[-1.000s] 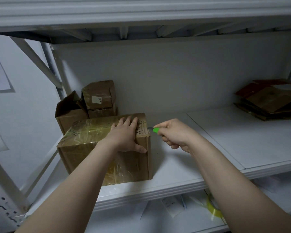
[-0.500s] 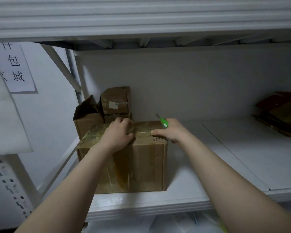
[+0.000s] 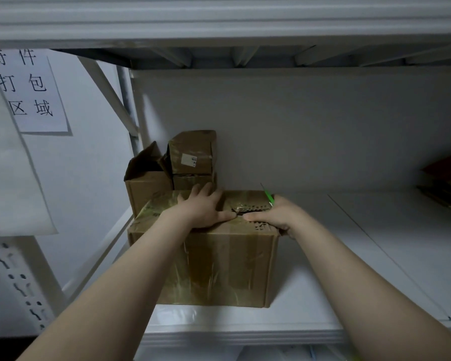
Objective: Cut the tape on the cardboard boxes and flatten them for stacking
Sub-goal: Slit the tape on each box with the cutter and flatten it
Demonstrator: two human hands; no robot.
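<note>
Taped cardboard box (image 3: 219, 267) sits upright on white shelf (image 3: 349, 269), left of centre, near the front edge, top flaps down. Clear tape (image 3: 190, 282) is shiny over its top and front face. Left hand (image 3: 201, 208) lies flat on the box top, fingers straight and spread, thumb pointing right; it presses and grips nothing. Right hand (image 3: 280, 216) is at the box's top right edge, fingers curled tight round green cutter (image 3: 268, 196), thumb stretched left onto the top, its tip nearly meeting the left thumb. Cutter sticks up and away out of the fist, thin blade tip off the box. Short dark gap (image 3: 248, 211) in the top, just behind the two thumbs. Behind the box, by the back wall: open box (image 3: 146, 188) with flaps up, beside it labelled box (image 3: 193, 152) stacked on small box (image 3: 193, 181). Flattened cardboard (image 3: 448, 188) well apart at far right, cut off by the frame edge. Paper sign (image 3: 29, 92) with printed characters on the wall at left.
</note>
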